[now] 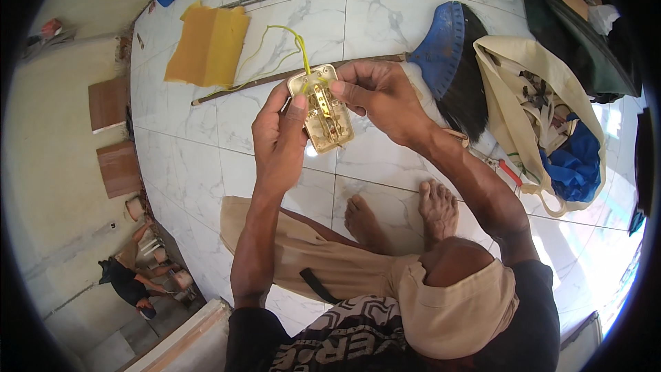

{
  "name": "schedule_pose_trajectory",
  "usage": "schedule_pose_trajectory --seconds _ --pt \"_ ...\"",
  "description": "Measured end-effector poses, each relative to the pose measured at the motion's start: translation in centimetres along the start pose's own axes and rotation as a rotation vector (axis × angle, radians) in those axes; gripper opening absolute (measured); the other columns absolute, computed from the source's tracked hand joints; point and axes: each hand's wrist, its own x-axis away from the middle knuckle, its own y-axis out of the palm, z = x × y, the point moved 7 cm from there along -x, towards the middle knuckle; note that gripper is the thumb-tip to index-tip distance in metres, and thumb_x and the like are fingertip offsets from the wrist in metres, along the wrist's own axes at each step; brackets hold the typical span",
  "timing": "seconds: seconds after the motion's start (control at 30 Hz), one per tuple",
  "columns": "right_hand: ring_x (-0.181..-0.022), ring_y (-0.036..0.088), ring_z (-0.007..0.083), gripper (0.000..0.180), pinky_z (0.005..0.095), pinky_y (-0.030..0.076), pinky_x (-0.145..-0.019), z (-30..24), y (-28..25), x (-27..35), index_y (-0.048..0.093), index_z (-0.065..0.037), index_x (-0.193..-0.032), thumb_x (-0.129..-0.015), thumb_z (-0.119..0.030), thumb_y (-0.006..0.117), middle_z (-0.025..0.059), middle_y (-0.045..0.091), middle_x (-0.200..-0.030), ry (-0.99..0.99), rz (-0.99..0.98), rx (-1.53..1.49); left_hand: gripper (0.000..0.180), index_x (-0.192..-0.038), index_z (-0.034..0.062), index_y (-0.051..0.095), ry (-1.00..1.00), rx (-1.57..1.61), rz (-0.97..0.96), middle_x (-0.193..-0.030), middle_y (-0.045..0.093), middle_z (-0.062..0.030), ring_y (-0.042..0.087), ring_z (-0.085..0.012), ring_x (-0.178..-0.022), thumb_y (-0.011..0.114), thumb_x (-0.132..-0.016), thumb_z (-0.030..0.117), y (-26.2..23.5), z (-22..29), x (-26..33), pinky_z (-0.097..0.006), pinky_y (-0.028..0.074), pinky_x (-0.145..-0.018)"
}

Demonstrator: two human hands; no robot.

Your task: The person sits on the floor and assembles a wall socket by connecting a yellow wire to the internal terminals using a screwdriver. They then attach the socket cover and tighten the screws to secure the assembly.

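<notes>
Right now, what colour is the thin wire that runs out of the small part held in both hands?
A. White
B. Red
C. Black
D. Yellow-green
D. The wire loops up from the top of the small part, which the left hand and right hand hold over the tiled floor, and it is plainly yellow-green.

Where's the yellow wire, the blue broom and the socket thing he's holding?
yellow wire (297,40), head view, top of its loop
blue broom (441,45), head view, blue plastic head
socket (329,122), head view, open back
</notes>
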Motion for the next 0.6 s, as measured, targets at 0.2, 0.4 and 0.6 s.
schedule_pose_trajectory --seconds 0.2,0.4,0.6 --pt "-0.072 0.061 0.0113 0.029 0.0304 0.051 -0.067 -0.8 0.1 0.4 0.073 0.007 -0.104 -0.097 -0.021 0.069 0.0076 0.072 -0.081 -0.069 0.095 0.267 0.039 -0.140 -0.0053 0.050 0.028 -0.090 0.000 -0.123 0.064 -0.0135 0.065 -0.0138 -0.108 0.048 -0.111 0.020 -0.1 -0.6 -0.2 -0.030 0.055 -0.092" --pt "-0.082 0.062 0.0112 0.035 0.0292 0.053 -0.076 -1.4 0.5 1.3 0.072 0.005 -0.114 -0.097 -0.026 0.072 0.0071 0.072 -0.096 -0.045 -0.034 0.100 0.039 -0.139 -0.0060 0.049 0.046 0.002 0.061 -0.123 0.064 -0.0137 0.065 -0.0141 -0.109 0.049 -0.111 0.021 -0.6 -0.4 -0.4 -0.030 0.056 -0.093" --pt "-0.095 0.062 0.0106 0.034 0.0284 0.052 -0.086 2.2 0.8 2.5 0.068 0.002 -0.124 -0.096 -0.016 0.075 0.0057 0.068 -0.101 0.002 -0.183 -0.095 0.041 -0.140 -0.0076 0.048 0.032 0.055 0.047 -0.126 0.063 -0.0158 0.064 -0.0186 -0.115 0.050 -0.110 0.020 -0.5 -0.6 -0.6 -0.035 0.054 -0.100"
